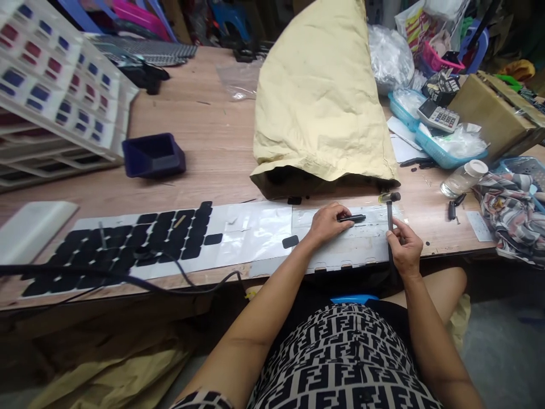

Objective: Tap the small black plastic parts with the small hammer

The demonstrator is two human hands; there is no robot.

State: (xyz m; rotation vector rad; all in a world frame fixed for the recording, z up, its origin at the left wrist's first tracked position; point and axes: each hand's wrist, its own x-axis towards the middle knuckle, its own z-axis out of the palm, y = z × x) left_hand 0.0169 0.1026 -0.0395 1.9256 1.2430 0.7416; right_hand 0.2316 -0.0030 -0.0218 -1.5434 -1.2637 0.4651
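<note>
My left hand [330,223] is closed on a slim black piece [356,218], pinched at one end above the white board [327,255]. My right hand [406,245] is wrapped round the dark handle of a small hammer [389,218]. The hammer's head points away from me, over the board's right end. Left of my left hand, a single black rounded pad [290,242] lies on the white backing sheet [251,233]. Rows of similar black pads [168,233] cover the sheet's left part. What my fingers hide of the black piece I cannot tell.
A large yellowish paper sack [319,96] lies behind the board, its mouth towards me. Further left are a dark blue bin [154,155] and a white crate [63,85]. A black cable [170,284] crosses the front edge. Blue baskets [451,145], a jar [464,178] and cloth [517,213] stand right.
</note>
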